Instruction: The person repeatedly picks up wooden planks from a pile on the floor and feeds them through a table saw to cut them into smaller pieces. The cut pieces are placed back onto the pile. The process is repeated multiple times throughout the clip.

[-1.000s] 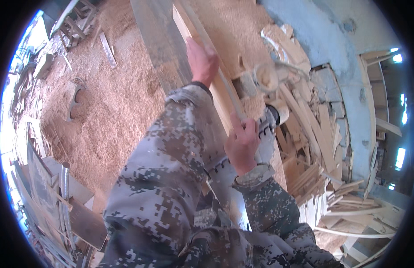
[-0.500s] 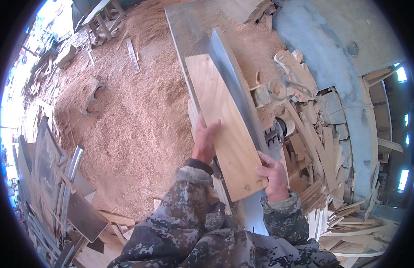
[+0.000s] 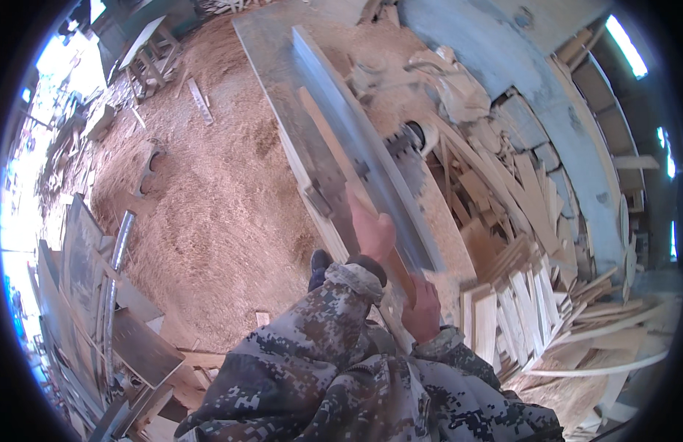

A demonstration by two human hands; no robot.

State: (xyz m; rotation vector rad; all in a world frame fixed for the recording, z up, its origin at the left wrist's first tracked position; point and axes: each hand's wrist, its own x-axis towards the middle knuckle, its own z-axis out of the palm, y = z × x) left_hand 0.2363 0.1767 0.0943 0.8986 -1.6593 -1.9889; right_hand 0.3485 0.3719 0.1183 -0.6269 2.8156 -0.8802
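A wooden board (image 3: 328, 138) stands on its narrow edge, tilted across the view, on the metal bed (image 3: 262, 62) of what looks like a jointer. It lies along the left side of the tall metal fence (image 3: 321, 70); I cannot tell whether it touches. My left hand (image 3: 373, 230) is closed on the board near its middle. My right hand (image 3: 422, 308) grips its near end, with the fingers partly hidden. The cutting area under the board cannot be seen.
Wood shavings (image 3: 216, 206) spread deep on the left. Offcuts (image 3: 503, 317) are stacked on the right, beside a stone block wall (image 3: 522, 125). Sheet panels and a metal strip (image 3: 119, 243) lean at the lower left. My shoe (image 3: 319, 264) shows beside the machine.
The board has turned from its broad face showing onto its narrow edge and come down beside the fence. Both hands have moved nearer with it, and the view has shifted.
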